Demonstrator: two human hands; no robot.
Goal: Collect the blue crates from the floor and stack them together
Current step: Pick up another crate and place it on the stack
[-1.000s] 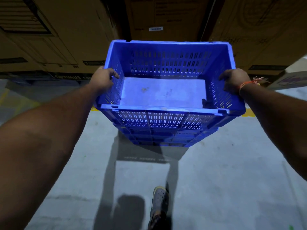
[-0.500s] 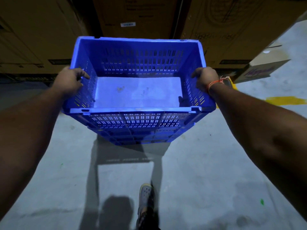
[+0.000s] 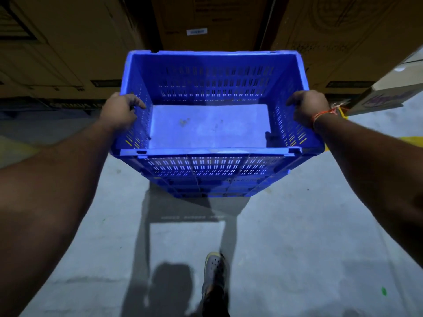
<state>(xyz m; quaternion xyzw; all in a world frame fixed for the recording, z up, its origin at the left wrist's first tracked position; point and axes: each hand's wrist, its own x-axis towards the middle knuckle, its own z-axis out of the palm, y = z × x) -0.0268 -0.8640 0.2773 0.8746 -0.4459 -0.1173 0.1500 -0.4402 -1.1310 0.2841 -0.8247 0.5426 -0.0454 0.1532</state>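
Note:
I hold a nested stack of blue slotted crates [image 3: 212, 163] in front of me, raised above the grey floor. The top crate is empty, with a pale dusty bottom. My left hand [image 3: 120, 112] grips the left rim of the top crate. My right hand [image 3: 305, 107], with an orange thread at the wrist, grips the right rim. Lower crate rims show under the front wall; how many crates are nested there I cannot tell.
Tall brown cardboard boxes [image 3: 212, 21] form a wall just beyond the crates. A smaller carton [image 3: 386, 97] lies at the right. A yellow floor marking [image 3: 412, 143] runs right of my arm. My shoe [image 3: 214, 268] steps on the concrete floor [image 3: 297, 248] below.
The view has swung, so the crate stack sits near the centre again after shifting left. Both hands keep the same grip on the rims. My foot has stepped forward.

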